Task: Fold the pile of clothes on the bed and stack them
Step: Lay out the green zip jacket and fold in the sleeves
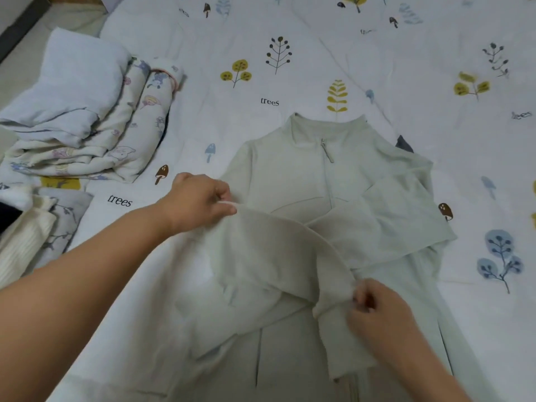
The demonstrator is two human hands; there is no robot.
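Pale green zip jacket (304, 175) lying front-up mid-bed; left hand (200, 203) pinching the sleeve (278, 250) near the shoulder, right hand (377, 311) pinching its cuff. Sleeve-folding step, seemingly. Next: laying the sleeve flat across the chest, then joining the folded stack (87, 120) at left.

Between the left hand (200, 200) and the right hand (377, 310) lies a pale mint-green jacket (293, 227) with a grey zip. The sheet (377, 68) beyond is white, printed with mustard, blue and black trees and brown mushrooms. Left of the left hand, a pale blue garment (66, 88) tops cream cartoon-print clothes (127, 132).
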